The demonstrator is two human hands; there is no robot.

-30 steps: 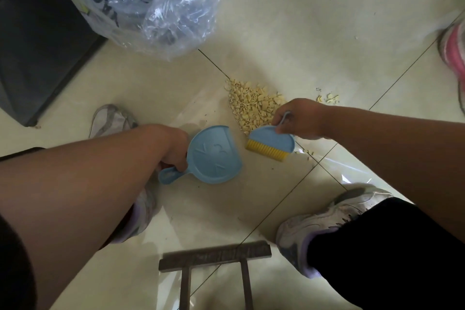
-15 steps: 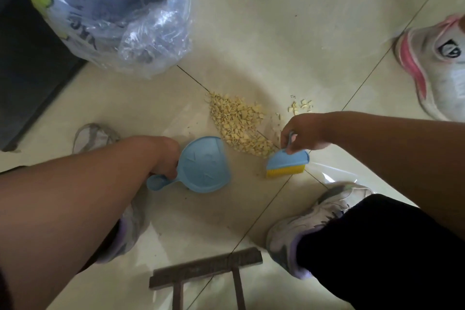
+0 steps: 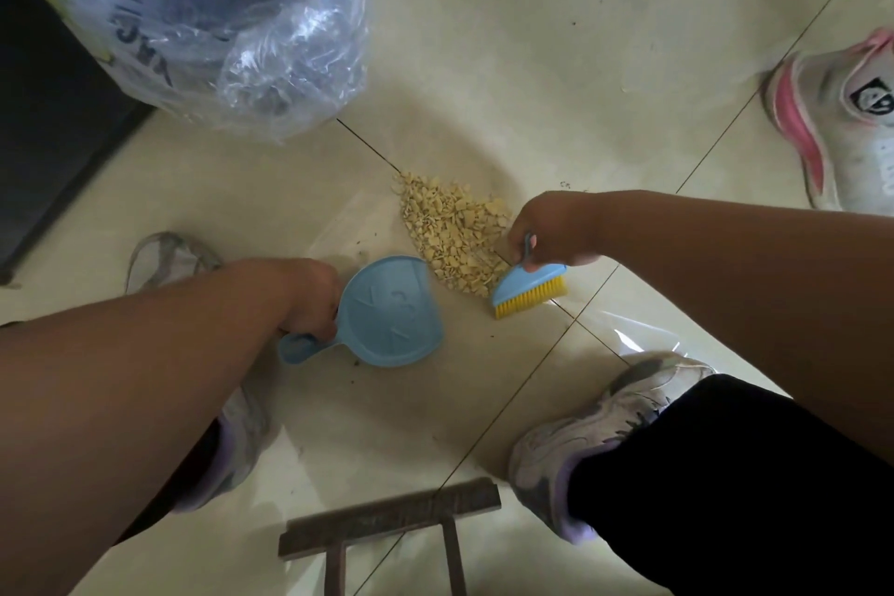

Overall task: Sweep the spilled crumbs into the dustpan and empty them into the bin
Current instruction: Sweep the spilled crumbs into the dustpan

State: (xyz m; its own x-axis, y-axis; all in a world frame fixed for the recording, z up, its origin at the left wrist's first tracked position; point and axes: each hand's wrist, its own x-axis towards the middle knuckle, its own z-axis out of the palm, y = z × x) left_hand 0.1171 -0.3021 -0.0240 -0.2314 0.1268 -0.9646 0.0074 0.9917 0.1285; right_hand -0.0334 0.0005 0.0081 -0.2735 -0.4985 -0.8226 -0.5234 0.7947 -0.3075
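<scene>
A pile of pale yellow crumbs (image 3: 452, 230) lies on the cream floor tiles. My left hand (image 3: 309, 300) grips the handle of a small blue dustpan (image 3: 392, 312), whose mouth faces the pile's lower edge. My right hand (image 3: 551, 232) holds a blue brush with yellow bristles (image 3: 529, 290) at the pile's right lower side, bristles touching the floor. The bin (image 3: 208, 15), dark and lined with a clear plastic bag, stands at the upper left.
My two grey shoes (image 3: 595, 426) (image 3: 169, 257) flank the work spot. Another person's white and pink shoe (image 3: 841, 121) is at the right edge. A dark wooden frame (image 3: 392, 523) sits at the bottom, a dark cabinet (image 3: 43, 121) at the left.
The small stray cluster of crumbs to the right of the pile is gone from view. My right hand has brought the brush leftward against the pile; the dustpan stays put.
</scene>
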